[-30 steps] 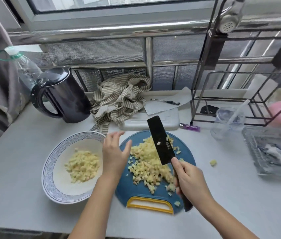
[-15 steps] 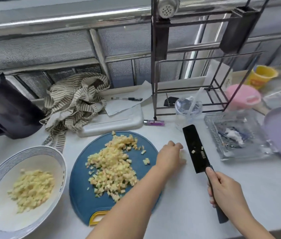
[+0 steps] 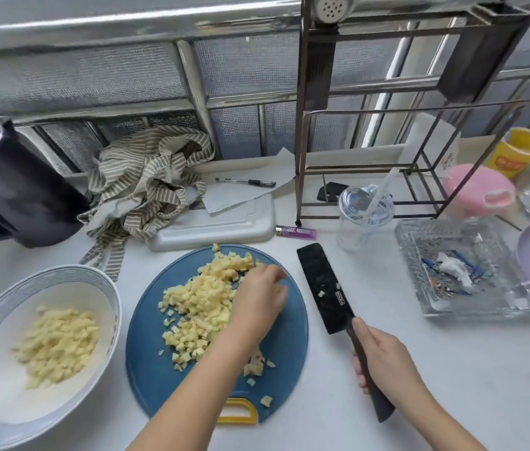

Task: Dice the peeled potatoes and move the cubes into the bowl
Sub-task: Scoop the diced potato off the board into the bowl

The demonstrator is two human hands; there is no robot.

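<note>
A heap of diced potato (image 3: 198, 307) lies on the round blue cutting board (image 3: 146, 362) with a yellow handle. More cubes (image 3: 58, 343) sit in the white bowl with a blue rim (image 3: 110, 288), left of the board. My left hand (image 3: 258, 299) rests on the right side of the heap with its fingers bent down; they are blurred, and I cannot tell whether they hold a cube. My right hand (image 3: 384, 366) grips the handle of a black knife (image 3: 322, 284), which hovers over the counter right of the board with potato bits stuck to its blade.
A black kettle (image 3: 13, 190) and a striped cloth (image 3: 146, 180) stand behind the bowl. A white tray (image 3: 218, 222) and a purple lighter (image 3: 296, 231) lie behind the board. On the right are a plastic cup (image 3: 364, 216), a glass dish (image 3: 465, 268) and a metal rack (image 3: 302, 125).
My left hand went right to the counter where a stray cube lay, then came back onto the potato heap. The knife moved off the board to its right. My view shifted right.
</note>
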